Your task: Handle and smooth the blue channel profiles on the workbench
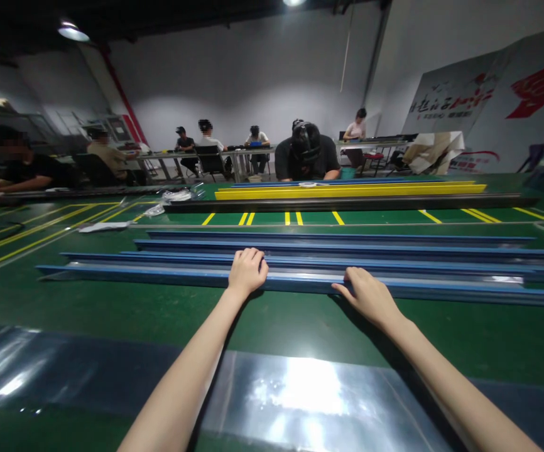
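Note:
A long blue channel (159, 275) with raised side walls lies crosswise on the green table. My left hand (247, 271) is closed over it left of its middle, with the fingers curled over the walls and the fingertips partly hidden. Farther right, my right hand (370, 294) pinches the near wall of the same channel, its thumb on the outside and its fingers over the edge. Directly behind it lie more blue channels (196, 245), parallel and close together. Clear plastic film (253, 389) is spread flat in front, beneath my forearms, and reflects the lamps.
Beyond the blue channels are a long black strip (370, 203) and a yellow channel (347, 191). Crumpled clear plastic (168, 199) lies at their left end. Across the table a person (306, 150) bends forward; several others sit at tables farther back.

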A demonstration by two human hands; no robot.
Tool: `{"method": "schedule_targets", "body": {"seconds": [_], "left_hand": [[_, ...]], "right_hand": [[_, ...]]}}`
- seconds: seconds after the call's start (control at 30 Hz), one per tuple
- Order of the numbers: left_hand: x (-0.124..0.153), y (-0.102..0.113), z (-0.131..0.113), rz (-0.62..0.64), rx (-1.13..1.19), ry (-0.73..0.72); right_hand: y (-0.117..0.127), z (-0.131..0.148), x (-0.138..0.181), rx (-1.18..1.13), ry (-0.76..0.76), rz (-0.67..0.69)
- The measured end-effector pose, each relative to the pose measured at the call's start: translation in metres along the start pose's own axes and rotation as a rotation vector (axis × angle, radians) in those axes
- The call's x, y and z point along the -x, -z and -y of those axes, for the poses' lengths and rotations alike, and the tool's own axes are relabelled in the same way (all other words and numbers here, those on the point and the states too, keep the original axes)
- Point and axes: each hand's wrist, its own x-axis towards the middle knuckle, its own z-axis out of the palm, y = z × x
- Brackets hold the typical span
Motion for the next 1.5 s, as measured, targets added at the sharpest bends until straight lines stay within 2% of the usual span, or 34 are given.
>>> {"method": "schedule_targets", "body": {"seconds": [0.2, 0.83, 1.1, 1.5], "left_hand": [[-0.001, -0.001, 0.002, 0.022, -0.007, 0.012], [-0.016, -0.009, 0.016, 0.078, -0.076, 0.059], [-0.021, -0.013, 0.015, 0.049, -0.092, 0.112], [-0.025, -0.013, 0.015, 0.095, -0.057, 0.116]], "right_hand": [[-0.001, -0.004, -0.002, 0.065, 0.051, -0.009], [-0.011, -0.005, -0.020, 0.026, 0.092, -0.003], [-0.012, -0.013, -0.033, -0.029, 0.103, 0.045], [-0.006, -0.012, -0.036, -0.027, 0.104, 0.121]]}}
